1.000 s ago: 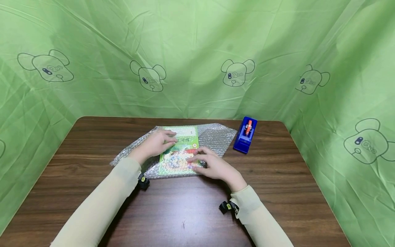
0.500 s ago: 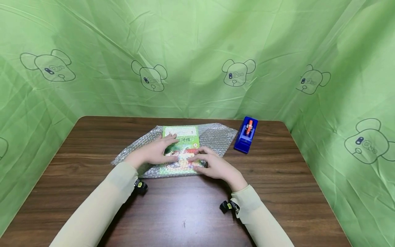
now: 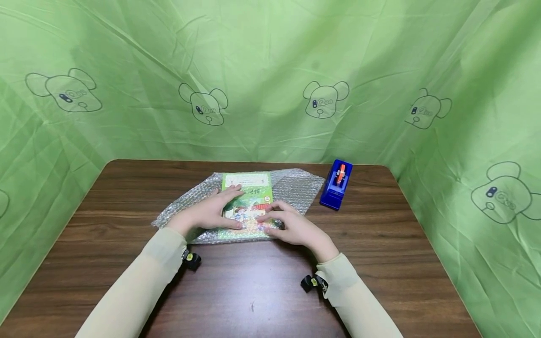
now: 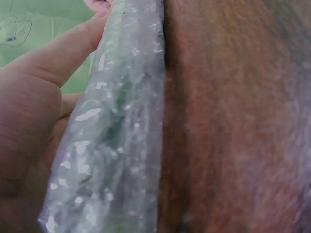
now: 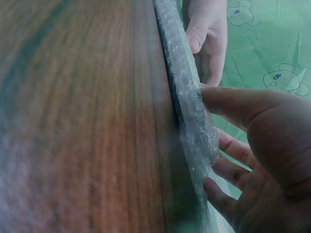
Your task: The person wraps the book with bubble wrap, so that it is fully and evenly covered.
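A picture book (image 3: 249,203) with a green and white cover lies face up on a sheet of bubble wrap (image 3: 297,185), and its lower part shows through a shiny layer of the wrap. My left hand (image 3: 207,211) rests over the book's left side, fingers spread and thumb pointing right. At the right edge, my right hand (image 3: 291,226) touches the wrapped book with loosely bent fingers. Along the near side, the folded bubble wrap (image 4: 112,136) forms a thick rounded edge in the left wrist view. The right wrist view shows fingertips against the bubble wrap (image 5: 189,92).
A blue tape dispenser (image 3: 336,184) with an orange wheel stands right of the bubble wrap, near the back of the brown wooden table (image 3: 253,291). Green cloth (image 3: 270,70) with bear-head drawings hangs behind and at both sides.
My left hand has slid toward me and flattened, its thumb moving from the upper cover down to the picture. The right hand, book and wrap stay about where they were.
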Available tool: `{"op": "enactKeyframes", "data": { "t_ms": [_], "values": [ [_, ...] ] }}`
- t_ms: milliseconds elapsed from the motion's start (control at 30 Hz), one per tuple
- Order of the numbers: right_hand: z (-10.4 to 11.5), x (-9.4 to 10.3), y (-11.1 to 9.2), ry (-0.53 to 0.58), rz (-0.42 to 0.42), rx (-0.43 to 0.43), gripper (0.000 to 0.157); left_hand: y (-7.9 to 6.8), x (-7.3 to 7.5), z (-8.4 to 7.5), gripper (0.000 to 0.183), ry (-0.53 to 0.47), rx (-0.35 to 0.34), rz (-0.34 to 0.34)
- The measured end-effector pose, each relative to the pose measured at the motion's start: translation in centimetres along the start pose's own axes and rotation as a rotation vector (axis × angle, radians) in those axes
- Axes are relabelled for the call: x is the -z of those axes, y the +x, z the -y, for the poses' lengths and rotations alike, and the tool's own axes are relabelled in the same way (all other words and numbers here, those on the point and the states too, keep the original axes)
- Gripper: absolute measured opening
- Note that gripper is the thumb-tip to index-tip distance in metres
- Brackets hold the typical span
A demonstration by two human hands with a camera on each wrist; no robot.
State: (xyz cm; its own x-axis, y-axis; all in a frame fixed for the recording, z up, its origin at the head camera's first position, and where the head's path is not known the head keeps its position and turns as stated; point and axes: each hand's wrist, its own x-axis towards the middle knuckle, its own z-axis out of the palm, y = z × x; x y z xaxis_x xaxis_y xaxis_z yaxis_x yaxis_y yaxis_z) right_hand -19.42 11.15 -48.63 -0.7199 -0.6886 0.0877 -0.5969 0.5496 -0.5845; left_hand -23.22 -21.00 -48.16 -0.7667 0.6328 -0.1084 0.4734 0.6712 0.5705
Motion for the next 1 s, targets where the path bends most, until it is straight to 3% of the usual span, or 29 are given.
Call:
{"op": "enactKeyframes", "data": {
  "t_ms": [333,1000],
  "values": [
    [0.2,0.1,-0.1,0.010,-0.004,-0.004,0.035,-0.2,-0.1,-0.6,0.107,0.022,0.026,0.007],
    [0.3,-0.1,-0.1,0.029,-0.007,-0.018,0.034,-0.3,-1.1,0.5,0.106,-0.052,0.013,-0.086]
  ]
}}
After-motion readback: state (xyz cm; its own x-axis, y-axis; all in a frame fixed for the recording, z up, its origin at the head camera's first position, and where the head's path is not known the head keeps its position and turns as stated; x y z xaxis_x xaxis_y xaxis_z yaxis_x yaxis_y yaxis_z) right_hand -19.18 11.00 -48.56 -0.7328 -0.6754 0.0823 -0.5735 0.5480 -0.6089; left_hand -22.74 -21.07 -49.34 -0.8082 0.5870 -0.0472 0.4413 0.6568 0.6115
